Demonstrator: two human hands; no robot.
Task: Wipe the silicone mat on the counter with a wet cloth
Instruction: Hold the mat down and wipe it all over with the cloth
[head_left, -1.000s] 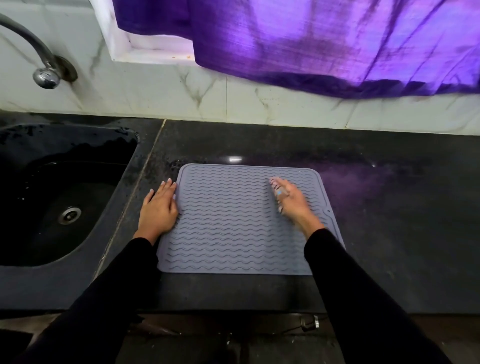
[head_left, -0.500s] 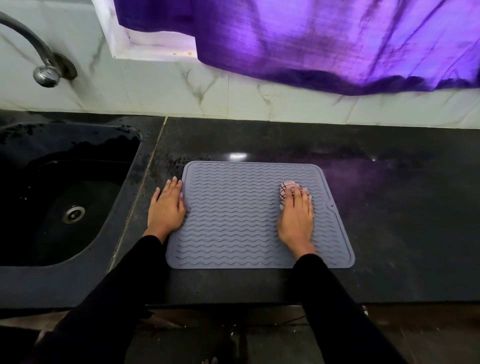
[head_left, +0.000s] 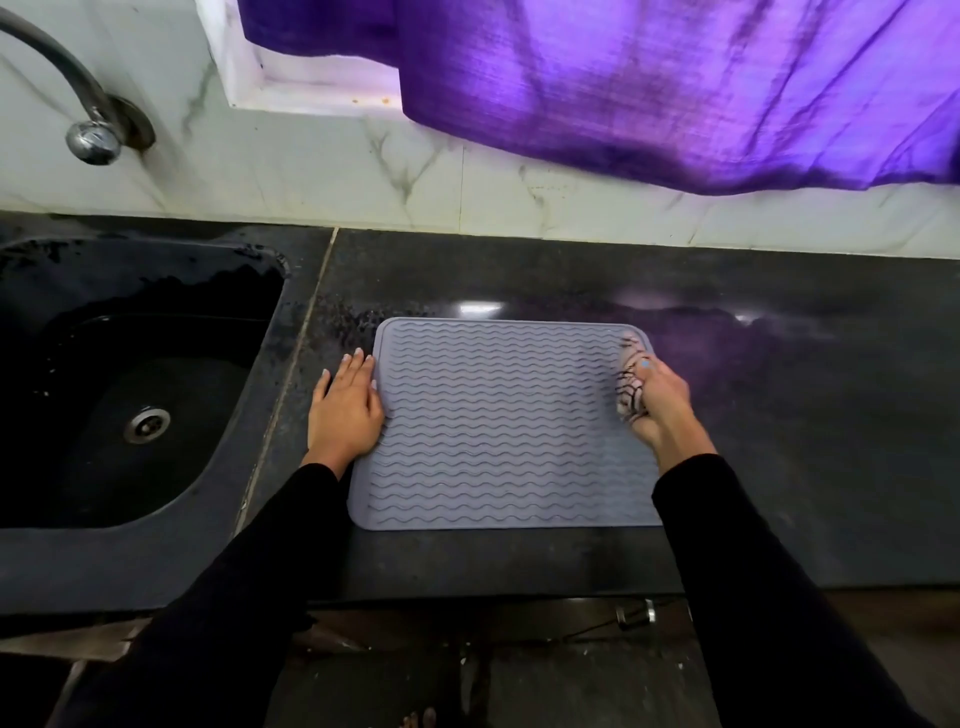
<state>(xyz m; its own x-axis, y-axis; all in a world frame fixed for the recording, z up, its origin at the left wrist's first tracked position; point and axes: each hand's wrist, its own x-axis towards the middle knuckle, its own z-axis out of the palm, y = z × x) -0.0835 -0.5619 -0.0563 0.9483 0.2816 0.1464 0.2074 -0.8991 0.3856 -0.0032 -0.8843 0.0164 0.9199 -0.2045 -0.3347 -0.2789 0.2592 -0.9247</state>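
Here the right hand (head_left: 662, 397) grips the cloth (head_left: 630, 387) on the mat (head_left: 498, 426); the left hand (head_left: 345, 410) presses flat.

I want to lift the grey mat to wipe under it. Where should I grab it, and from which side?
Probably the mat's near left corner, coming from the front edge: it lies flat with a thin raised rim, so pinch the rim there. The left hand already rests on that side; the right hand holds the cloth.

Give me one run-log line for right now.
step: wiping | right hand: grips cloth at mat right edge | left hand: flat at mat's left edge
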